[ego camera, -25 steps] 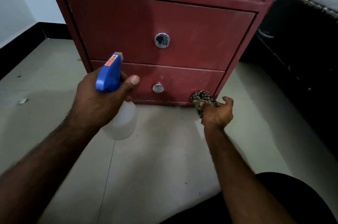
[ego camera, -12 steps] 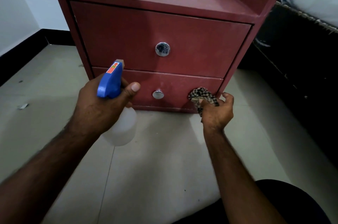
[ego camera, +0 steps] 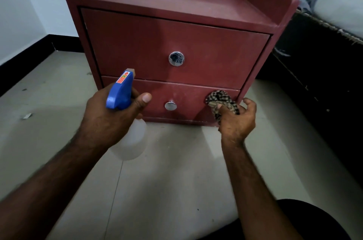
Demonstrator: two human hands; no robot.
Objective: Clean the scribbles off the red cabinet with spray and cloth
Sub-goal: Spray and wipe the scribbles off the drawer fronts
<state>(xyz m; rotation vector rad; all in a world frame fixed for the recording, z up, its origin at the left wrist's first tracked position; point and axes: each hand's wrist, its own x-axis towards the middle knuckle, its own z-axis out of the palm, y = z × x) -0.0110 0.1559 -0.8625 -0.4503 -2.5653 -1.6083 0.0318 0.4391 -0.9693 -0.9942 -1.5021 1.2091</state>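
Your left hand (ego camera: 110, 120) is clenched around the spray bottle (ego camera: 125, 110), its nozzle aimed at the lower drawer (ego camera: 188, 100) of the red cabinet (ego camera: 176, 29), left of the small knob (ego camera: 170, 106). Your right hand (ego camera: 235, 120), the nearer one, grasps the checked cloth (ego camera: 221, 100) bunched in its grip, pressed on that drawer's right end, just beside the cabinet's side edge. The drawer runs long leftward, so open wiping room lies towards the knob; the floor (ego camera: 176, 171) sits close below.
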